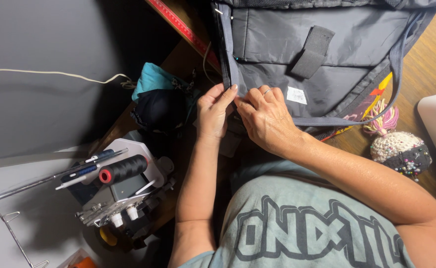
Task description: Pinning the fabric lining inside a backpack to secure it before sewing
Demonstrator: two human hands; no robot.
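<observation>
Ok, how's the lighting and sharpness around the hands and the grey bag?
Head view: left hand and right hand evenly lit and sharp on the grey bag; deep shadow between table edge and wall; black thread spool crisp; no glare.

Both hands pinch the left edge of a grey fabric bag lying on a wooden table. The left hand and right hand touch at the fingertips on the seam. A knitted pincushion sits near the table's right edge. A black thread spool tops a serger at lower left.
</observation>
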